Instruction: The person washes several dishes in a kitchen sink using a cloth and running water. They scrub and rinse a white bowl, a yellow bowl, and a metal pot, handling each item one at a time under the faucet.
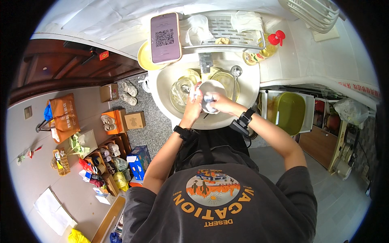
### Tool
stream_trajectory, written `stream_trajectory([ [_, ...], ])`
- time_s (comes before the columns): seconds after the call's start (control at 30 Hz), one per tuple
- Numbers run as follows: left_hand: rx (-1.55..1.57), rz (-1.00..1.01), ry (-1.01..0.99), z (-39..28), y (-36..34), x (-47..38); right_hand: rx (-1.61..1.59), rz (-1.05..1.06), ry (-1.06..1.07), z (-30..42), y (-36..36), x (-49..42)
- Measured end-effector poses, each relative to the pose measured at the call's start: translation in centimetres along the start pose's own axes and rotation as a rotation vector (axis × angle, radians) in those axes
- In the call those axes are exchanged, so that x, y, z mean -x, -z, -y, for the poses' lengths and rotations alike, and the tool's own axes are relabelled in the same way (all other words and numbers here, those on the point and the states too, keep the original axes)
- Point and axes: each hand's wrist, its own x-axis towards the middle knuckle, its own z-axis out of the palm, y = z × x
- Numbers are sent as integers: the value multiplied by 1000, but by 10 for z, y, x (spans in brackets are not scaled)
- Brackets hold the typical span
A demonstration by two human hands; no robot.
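Note:
My left hand [194, 101] grips the rim of a white bowl [214, 86] and tilts it over the white sink basin [162, 88]. Inside the bowl, my right hand [223, 104] presses a pale wiping cloth or pad [209, 101], blurred and partly covered by the fingers. Under and around the bowl lie several dishes, among them a glass container [184, 88] on the left and a yellowish plate [232, 79] on the right. A metal ladle [236, 73] leans across that plate. The dark-fronted tap [206, 60] rises at the back of the basin.
A phone [165, 39] stands at the back left over a yellow bowl [142, 56]. Behind the tap is a metal rack [218, 30] with white cloths. A bottle with a red pump top [276, 38] stands right. Lower right is a green tub [291, 114].

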Motion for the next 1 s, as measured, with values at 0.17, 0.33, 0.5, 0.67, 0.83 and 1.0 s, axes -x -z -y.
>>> stream_trajectory([
  [0.17, -143, 92, 6, 4, 10, 3, 1095, 50, 191, 3, 5, 28],
  [0.33, -181, 81, 28, 8, 5, 6, 1045, -338, 106, -6, -6, 28],
  [0.5, -195, 57, -6, 8, 4, -2, 792, -189, 319, 4, -10, 26],
  [0.67, -25, 71, 51, 5, 9, 0, 395, 57, 67, 14, -9, 27],
  [0.83, -253, 130, 2, -5, 11, 8, 1505, -299, 365, -5, -21, 28],
  [1.0, -230, 53, 81, -8, 2, 7, 1025, -386, 364, -15, -25, 24],
])
